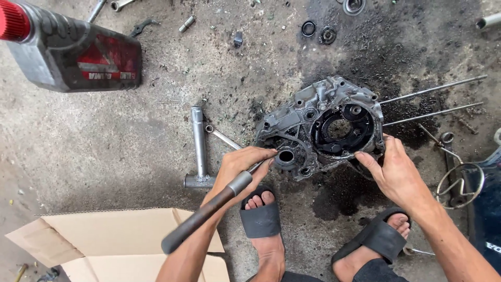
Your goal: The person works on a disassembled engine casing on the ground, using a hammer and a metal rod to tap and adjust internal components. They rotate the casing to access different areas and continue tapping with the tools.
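Upper left of the frame: a grey oil jug (73,52) lies on its side on the concrete floor (156,151), red ribbed cap at the frame edge, red and white label panel on its flank.

Lower left: an opened brown cardboard box (120,240), flaps spread, no print seen.

Left of centre: a steel T-shaped socket wrench (199,149) and a slim ring spanner (223,138) lie on the floor.

Centre: the left hand (241,166) is closed round a long dark-handled tool (206,211), fingers wrapped near its metal collar. The tip is hidden behind the fingers, close to a round bore of the casing.

Right of centre: the engine crankcase half (321,125) rests on an oil-blackened patch, open face up. It is judged heavy, rigid cast metal, greasy and likely slippery, with thin edges that could chip. The outer rim or solid bosses are judged the best places to hold.

Right: the right hand (394,169) grips the lower right rim of the casing, thumb on the edge, fingers curled.

Far right: two long thin rods (433,102) project from behind the casing; a wire ring (462,185) lies beside a dark blue object.
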